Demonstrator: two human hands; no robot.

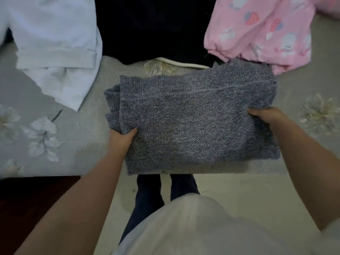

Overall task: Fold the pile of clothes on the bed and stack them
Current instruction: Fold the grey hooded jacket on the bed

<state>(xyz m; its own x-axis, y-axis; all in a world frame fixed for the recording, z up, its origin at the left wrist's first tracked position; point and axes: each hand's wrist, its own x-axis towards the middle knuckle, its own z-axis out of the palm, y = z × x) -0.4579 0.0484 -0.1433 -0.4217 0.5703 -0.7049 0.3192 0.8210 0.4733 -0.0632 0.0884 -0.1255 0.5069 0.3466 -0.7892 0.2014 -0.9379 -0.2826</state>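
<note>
- The folded grey knit garment (193, 122) is located at the near edge of the bed (55, 144).
- Its left side is gripped by the left hand (121, 139); its right side is gripped by the right hand (265, 115), fingers tucked beneath.

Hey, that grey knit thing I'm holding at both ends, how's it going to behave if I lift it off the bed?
The grey knit garment will probably sag between the left hand and right hand; its bunched, rumpled left edge suggests it is floppy. Its coarse weave likely grips rather than slips. The loose folded layers at the left may fall open.
</note>
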